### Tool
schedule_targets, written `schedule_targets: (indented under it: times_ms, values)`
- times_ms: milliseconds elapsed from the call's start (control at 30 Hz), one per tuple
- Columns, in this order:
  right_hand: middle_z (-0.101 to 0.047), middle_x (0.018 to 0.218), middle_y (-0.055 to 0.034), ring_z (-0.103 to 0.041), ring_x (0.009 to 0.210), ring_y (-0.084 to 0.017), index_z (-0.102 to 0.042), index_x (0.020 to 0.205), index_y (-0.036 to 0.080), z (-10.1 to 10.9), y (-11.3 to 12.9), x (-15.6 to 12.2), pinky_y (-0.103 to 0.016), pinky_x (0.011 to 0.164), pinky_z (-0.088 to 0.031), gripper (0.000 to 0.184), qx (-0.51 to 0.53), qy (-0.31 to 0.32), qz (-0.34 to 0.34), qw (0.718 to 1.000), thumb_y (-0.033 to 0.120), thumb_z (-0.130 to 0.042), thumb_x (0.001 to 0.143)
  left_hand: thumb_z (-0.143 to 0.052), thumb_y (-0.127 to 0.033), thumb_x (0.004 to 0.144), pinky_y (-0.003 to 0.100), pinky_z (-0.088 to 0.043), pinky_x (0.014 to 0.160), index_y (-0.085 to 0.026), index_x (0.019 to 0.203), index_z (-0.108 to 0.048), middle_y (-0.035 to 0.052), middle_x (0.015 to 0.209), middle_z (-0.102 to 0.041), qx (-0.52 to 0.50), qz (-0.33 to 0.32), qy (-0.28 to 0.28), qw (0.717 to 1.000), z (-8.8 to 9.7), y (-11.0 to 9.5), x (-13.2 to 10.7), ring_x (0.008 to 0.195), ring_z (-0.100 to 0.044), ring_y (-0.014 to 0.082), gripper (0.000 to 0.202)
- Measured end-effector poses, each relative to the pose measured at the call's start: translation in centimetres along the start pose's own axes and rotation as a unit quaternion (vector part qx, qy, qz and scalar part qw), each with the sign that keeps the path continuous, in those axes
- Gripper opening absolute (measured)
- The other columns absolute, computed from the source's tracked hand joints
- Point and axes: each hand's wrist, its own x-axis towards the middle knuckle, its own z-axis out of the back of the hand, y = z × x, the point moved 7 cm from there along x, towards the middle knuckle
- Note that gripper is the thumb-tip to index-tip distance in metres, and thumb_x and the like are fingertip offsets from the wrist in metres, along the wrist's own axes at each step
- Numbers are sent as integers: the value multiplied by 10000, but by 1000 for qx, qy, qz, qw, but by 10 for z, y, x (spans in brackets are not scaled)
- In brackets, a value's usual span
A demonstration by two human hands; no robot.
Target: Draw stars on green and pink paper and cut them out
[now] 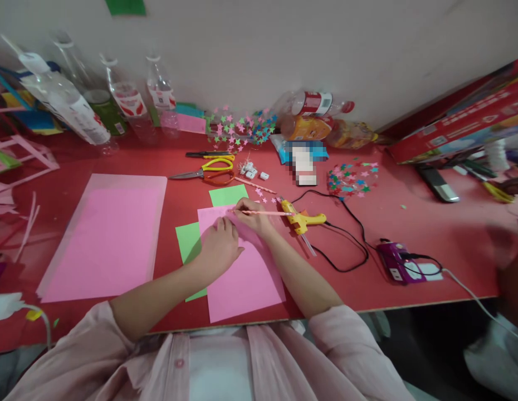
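Observation:
My right hand [249,216] grips a pink pencil [267,213] close to its tip, at the upper part of a pink sheet [242,295]. The pencil's other end points right, over the nozzle of a yellow glue gun [303,220]. Flat on the same sheet lies my left hand [220,245], thumb spread, its fingertips just below the pencil tip. Green paper [187,240] sticks out from under the pink sheet on the left and at the top. Any mark at the pencil tip is too small to make out.
A pink paper stack [108,234] lies left. Scissors [204,172], a second pencil [254,185] and loose paper stars [265,196] lie beyond my hands. Bottles [162,94] line the wall. A black cord runs to a purple power strip [399,262]. Another person's arm [512,273] shows at right.

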Motion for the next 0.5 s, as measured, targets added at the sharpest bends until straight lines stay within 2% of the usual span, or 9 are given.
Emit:
schedule_targets:
  times_ms: [167, 300, 500]
  values:
    - [-538, 629, 18, -479, 599, -115, -518, 635, 198, 0, 0, -2, -253, 560, -368, 96, -6, -2, -12, 1000, 260, -545, 702, -503, -444, 897, 430, -448, 848, 4, 1292, -496, 283, 1336, -490, 8, 16, -14, 1000, -9, -4, 0, 1225, -424, 372, 597]
    - [-559, 661, 8, -509, 629, -126, -515, 643, 201, -1, -1, -2, -263, 580, -391, 113, 5, 9, -24, 1000, 278, -549, 717, -517, -423, 894, 437, -442, 877, 20, 1314, -471, 289, 1342, -483, -14, 15, -17, 1000, -10, -4, 0, 1238, -427, 381, 612]
    - [-530, 630, 16, -468, 603, -121, -490, 617, 209, -1, -2, -1, -261, 556, -360, 108, -12, -2, -24, 1000, 249, -537, 706, -514, -418, 898, 461, -443, 878, 46, 1315, -462, 312, 1350, -463, -19, 10, -12, 1000, -11, -4, 1, 1247, -414, 403, 626]
